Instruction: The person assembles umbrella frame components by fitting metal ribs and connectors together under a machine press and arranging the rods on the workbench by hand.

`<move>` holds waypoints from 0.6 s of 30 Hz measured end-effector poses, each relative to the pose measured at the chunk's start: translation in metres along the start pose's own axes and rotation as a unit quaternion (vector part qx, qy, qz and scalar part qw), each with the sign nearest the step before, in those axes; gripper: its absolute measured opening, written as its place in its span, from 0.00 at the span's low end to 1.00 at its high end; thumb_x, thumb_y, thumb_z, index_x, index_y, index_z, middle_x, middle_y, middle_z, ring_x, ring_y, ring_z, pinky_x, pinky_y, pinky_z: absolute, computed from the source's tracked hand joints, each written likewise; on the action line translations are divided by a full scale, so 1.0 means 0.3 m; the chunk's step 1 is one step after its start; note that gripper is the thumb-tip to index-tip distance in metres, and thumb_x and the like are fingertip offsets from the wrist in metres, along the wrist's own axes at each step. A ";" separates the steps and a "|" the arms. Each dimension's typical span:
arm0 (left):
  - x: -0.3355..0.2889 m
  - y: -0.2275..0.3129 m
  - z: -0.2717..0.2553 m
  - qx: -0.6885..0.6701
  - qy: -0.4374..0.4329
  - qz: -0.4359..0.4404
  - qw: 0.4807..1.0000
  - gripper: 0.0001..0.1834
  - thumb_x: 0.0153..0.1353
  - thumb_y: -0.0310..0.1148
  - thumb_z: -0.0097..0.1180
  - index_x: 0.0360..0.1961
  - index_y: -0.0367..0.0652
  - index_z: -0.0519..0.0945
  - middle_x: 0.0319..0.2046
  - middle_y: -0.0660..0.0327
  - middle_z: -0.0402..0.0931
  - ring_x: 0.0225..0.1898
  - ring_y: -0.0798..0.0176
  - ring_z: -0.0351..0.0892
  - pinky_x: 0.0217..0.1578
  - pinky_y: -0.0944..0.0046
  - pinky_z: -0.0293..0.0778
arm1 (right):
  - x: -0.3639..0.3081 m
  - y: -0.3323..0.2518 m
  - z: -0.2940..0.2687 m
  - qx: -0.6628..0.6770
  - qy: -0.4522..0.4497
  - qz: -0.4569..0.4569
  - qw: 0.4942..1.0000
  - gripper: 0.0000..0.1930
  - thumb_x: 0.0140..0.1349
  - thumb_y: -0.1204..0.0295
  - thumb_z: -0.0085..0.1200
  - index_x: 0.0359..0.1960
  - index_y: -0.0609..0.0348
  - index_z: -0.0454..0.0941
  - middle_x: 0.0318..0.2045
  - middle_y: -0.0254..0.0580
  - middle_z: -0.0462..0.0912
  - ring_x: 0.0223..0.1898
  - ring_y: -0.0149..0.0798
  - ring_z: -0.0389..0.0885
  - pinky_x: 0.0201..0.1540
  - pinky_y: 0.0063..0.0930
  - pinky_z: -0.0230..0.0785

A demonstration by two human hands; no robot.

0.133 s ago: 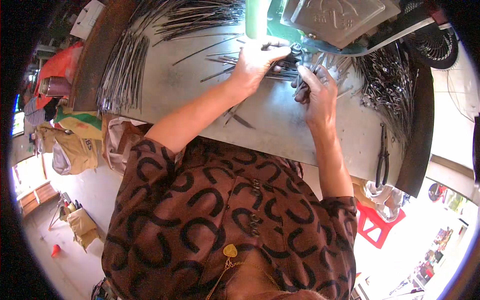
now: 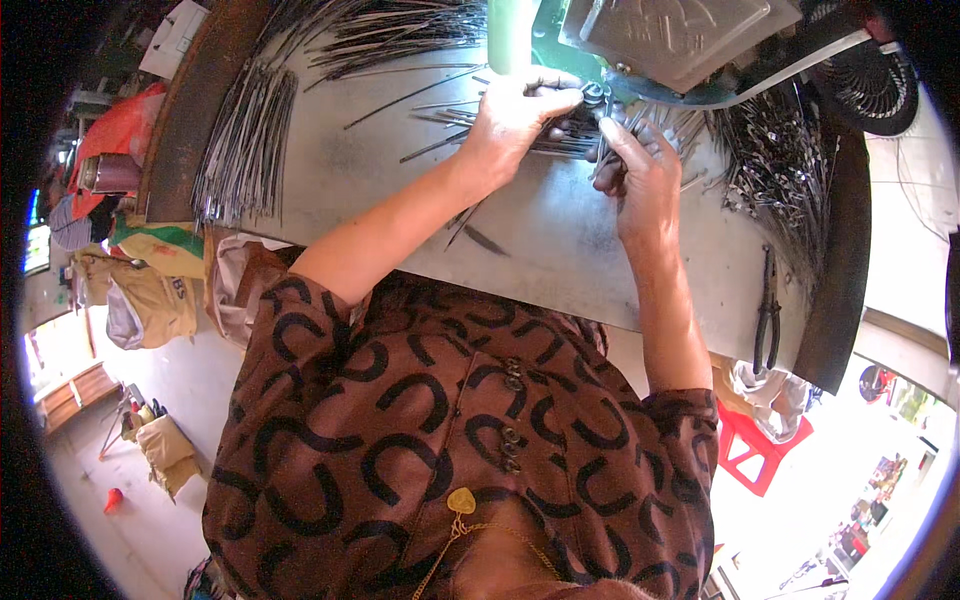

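My left hand (image 2: 512, 122) is closed, its thumb and fingertips pinched beside a small round metal fitting (image 2: 593, 94) at the foot of a green machine (image 2: 552, 50). What those fingertips hold is too small to make out. Thin dark metal rods (image 2: 440, 122) stick out past the left side of this hand. My right hand (image 2: 645, 170), just right of the fitting, is closed around a few thin metal rods (image 2: 603, 158), with thumb and forefinger near the fitting. More rods (image 2: 570, 146) lie on the metal table between the hands.
Bundles of dark rods lie at the left (image 2: 245, 150) and far left (image 2: 400, 40). A heap of rods with shiny ends (image 2: 775, 170) covers the right side. Pliers (image 2: 767, 310) lie near the right front edge. A metal cover (image 2: 680, 40) overhangs the work; a black fan (image 2: 870, 90) stands beyond.
My right hand has moved slightly right, its thumb a little nearer the fitting. My left hand stays almost in place.
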State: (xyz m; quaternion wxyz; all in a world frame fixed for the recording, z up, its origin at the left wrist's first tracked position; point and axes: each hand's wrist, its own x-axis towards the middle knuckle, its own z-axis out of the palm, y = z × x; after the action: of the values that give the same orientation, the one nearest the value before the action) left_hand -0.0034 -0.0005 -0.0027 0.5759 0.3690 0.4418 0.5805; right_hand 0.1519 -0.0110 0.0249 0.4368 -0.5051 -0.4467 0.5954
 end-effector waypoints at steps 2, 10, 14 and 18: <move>0.002 0.001 0.007 -0.016 0.010 -0.003 1.000 0.09 0.55 0.27 0.60 0.37 0.36 0.81 0.30 0.63 0.79 0.29 0.72 0.77 0.28 0.74 0.73 | 0.023 0.008 -0.004 0.000 -0.007 -0.003 1.000 0.09 0.59 0.65 0.55 0.32 0.59 0.75 0.20 0.34 0.77 0.15 0.26 0.72 0.18 0.18 0.59; 0.001 0.006 0.009 -0.037 -0.012 -0.003 0.999 0.08 0.55 0.25 0.59 0.36 0.34 0.80 0.30 0.61 0.79 0.29 0.71 0.77 0.30 0.72 0.74 | 0.056 0.028 0.010 0.023 -0.031 -0.013 0.999 0.10 0.60 0.64 0.56 0.34 0.59 0.77 0.21 0.33 0.77 0.16 0.26 0.74 0.18 0.17 0.59; -0.003 0.024 0.015 -0.040 -0.039 0.001 0.998 0.09 0.55 0.25 0.59 0.38 0.34 0.80 0.30 0.61 0.79 0.29 0.71 0.77 0.31 0.72 0.74 | 0.052 0.023 0.017 0.039 -0.028 -0.025 0.999 0.10 0.60 0.64 0.55 0.34 0.58 0.77 0.21 0.33 0.77 0.15 0.25 0.74 0.17 0.16 0.58; 0.004 0.008 0.015 -0.048 -0.034 0.008 0.998 0.10 0.56 0.25 0.58 0.39 0.34 0.80 0.30 0.61 0.79 0.28 0.72 0.76 0.30 0.73 0.73 | 0.045 0.019 0.022 0.043 -0.024 -0.021 0.999 0.10 0.60 0.64 0.56 0.34 0.58 0.77 0.20 0.32 0.77 0.15 0.25 0.74 0.17 0.16 0.58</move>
State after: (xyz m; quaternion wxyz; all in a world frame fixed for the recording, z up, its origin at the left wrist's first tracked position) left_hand -0.0002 0.0011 0.0009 0.6031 0.3634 0.3908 0.5929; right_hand 0.1436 0.0003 0.0171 0.4598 -0.4622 -0.4409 0.6169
